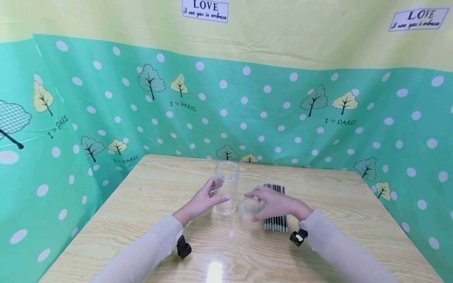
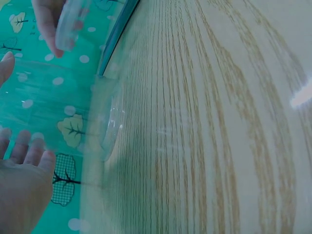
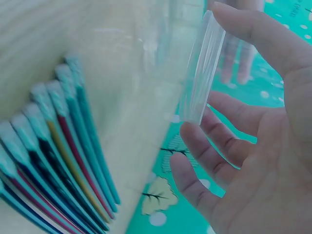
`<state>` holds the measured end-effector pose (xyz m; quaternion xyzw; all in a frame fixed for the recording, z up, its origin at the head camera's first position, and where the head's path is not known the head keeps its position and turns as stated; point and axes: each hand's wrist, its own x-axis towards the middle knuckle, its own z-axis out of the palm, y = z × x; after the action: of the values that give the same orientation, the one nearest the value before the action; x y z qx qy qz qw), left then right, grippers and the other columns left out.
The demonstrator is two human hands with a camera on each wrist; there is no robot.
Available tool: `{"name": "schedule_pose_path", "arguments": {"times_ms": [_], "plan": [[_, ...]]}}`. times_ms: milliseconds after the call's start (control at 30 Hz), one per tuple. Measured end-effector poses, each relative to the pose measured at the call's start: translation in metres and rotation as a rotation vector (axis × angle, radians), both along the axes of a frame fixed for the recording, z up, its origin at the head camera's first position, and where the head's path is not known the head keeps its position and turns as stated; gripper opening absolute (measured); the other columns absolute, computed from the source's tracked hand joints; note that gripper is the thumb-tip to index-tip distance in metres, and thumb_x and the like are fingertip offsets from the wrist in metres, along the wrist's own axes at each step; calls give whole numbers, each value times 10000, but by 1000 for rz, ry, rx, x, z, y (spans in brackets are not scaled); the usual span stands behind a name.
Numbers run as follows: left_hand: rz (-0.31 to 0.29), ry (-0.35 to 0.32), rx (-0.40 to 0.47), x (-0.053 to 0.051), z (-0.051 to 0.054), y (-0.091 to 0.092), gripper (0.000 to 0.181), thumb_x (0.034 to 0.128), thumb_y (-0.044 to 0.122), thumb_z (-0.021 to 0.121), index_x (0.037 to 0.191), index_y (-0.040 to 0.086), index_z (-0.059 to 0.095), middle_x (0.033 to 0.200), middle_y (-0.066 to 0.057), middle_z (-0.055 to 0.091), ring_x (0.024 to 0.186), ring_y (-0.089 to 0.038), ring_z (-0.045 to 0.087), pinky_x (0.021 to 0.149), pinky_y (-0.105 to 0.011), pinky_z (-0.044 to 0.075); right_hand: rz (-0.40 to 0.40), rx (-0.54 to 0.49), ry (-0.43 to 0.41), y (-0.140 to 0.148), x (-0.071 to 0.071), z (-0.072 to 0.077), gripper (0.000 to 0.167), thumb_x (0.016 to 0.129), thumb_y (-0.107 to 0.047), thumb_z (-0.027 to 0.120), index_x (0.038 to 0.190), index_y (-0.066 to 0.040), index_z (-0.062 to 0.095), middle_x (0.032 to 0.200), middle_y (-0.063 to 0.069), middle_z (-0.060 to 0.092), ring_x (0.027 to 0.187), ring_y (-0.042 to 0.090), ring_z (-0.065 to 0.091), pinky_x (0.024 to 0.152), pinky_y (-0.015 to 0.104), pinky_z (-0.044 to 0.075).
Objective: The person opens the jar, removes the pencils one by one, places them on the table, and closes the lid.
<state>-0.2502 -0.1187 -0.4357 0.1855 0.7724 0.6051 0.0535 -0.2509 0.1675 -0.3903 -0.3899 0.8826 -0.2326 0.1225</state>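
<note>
A tall clear jar (image 1: 227, 192) stands upright on the table, its mouth uncovered. My left hand (image 1: 205, 198) holds it loosely from the left side, the thumb in front and the fingers curved round the far side; the left wrist view shows the jar (image 2: 48, 105) between thumb and fingers (image 2: 34, 151). My right hand (image 1: 274, 202) pinches a round clear lid (image 1: 249, 208) by its rim, just right of the jar. In the right wrist view the lid (image 3: 204, 68) is edge-on between thumb and fingertips, tilted and off the table.
Beneath and beside my right hand lies a row of several pencils (image 1: 276, 224) with pale ends, set side by side. The wooden table (image 1: 170, 173) meets a green and yellow patterned cloth (image 1: 244, 106) at the back and sides. Black camera mounts (image 1: 183, 247) sit on both wrists.
</note>
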Motion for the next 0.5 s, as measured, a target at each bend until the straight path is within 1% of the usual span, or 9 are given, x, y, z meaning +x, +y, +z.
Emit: {"name": "schedule_pose_path", "arguments": {"times_ms": [67, 233, 367, 500], "plan": [[2, 1, -2, 1, 1, 0, 658, 928, 168, 742, 1468, 80, 376, 1524, -199, 387, 1432, -320, 349, 1193, -469, 278, -1, -1, 9, 2, -2, 6, 807, 823, -443, 802, 1437, -11, 505, 1305, 149, 540, 1094, 308, 552, 861, 415, 521], [-8, 7, 5, 0, 0, 0, 677, 923, 183, 749, 1470, 58, 370, 1525, -236, 375, 1433, -340, 345, 1192, -476, 274, -30, -1, 17, 6, -6, 25, 791, 841, -429, 793, 1459, -40, 490, 1306, 112, 530, 1066, 267, 540, 856, 422, 517], [-11, 1, 11, -1, -1, -1, 701, 911, 216, 766, 1473, 71, 373, 1531, -229, 369, 1438, -321, 339, 1197, -461, 266, -73, -35, 21, 9, -9, 45, 787, 854, -437, 775, 1483, -75, 472, 1355, 112, 498, 1117, 276, 533, 864, 428, 524], [-12, 0, 13, 0, 0, -1, 701, 911, 227, 767, 1472, 80, 374, 1534, -234, 360, 1441, -318, 335, 1199, -465, 262, -92, -61, 60, 8, -14, 66, 786, 862, -452, 765, 1494, -93, 466, 1353, 100, 496, 1127, 266, 528, 850, 412, 527]]}}
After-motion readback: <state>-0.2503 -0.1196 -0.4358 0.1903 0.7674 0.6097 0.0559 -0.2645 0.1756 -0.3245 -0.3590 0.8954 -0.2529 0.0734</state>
